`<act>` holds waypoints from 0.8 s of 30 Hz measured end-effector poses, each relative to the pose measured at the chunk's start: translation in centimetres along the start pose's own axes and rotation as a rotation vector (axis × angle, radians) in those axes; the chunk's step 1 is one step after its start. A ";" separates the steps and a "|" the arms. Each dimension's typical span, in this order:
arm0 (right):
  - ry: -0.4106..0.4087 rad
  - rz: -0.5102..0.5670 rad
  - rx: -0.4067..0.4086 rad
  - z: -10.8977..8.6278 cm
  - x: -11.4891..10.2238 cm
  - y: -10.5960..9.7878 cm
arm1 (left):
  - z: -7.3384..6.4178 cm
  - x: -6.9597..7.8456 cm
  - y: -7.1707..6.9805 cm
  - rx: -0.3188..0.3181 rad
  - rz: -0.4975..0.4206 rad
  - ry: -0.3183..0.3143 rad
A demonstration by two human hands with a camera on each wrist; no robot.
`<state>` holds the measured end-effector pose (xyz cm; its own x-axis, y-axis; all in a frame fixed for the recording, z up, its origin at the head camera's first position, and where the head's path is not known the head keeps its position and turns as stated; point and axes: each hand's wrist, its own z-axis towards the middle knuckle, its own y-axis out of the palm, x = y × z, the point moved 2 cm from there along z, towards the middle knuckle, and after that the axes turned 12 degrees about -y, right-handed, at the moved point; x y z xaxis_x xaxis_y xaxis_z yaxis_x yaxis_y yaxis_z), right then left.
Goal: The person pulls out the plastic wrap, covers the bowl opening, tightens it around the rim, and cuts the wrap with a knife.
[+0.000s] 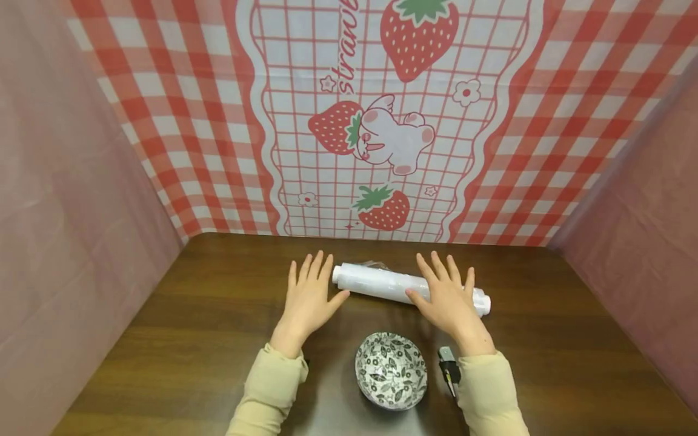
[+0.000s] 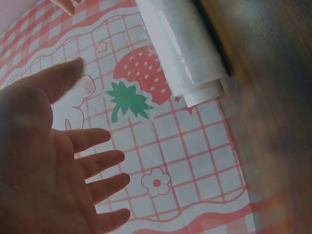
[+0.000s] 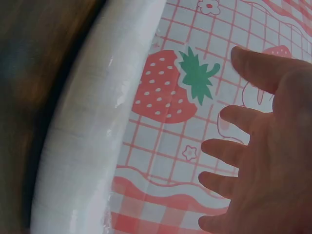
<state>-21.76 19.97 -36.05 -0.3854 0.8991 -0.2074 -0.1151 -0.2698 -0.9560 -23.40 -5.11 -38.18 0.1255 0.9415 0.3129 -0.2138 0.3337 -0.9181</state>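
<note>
My left hand [image 1: 308, 301] is spread with straight fingers, just left of a roll of plastic wrap [image 1: 382, 283]. Over the roll's right part hovers my right hand [image 1: 448, 301], its fingers spread too. In the left wrist view the left palm [image 2: 44, 165] shows bare, apart from the end of the plastic wrap roll [image 2: 185, 44]. The right wrist view has the right hand [image 3: 273, 151] holding nothing, with a gap between it and the roll [image 3: 92, 126]. Between the forearms stands a bowl [image 1: 391, 370] with a dark leaf pattern.
Beside the right sleeve lies a box cutter [image 1: 448, 369], partly hidden by that sleeve. The brown wooden table [image 1: 180, 339] ends at a red checked cloth [image 1: 382, 151] with strawberries. Pink curtains [image 1: 71, 200] hang at both sides.
</note>
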 end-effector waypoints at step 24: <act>0.065 0.257 0.082 -0.3 1.2 1.2 | 7.3 0.3 5.2 -0.458 -0.353 -0.065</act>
<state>-22.09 20.79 -37.54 -0.3522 0.8172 -0.4562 -0.0959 -0.5163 -0.8510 -31.51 -2.72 -41.10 0.0505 0.7827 0.6204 0.2731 0.5867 -0.7624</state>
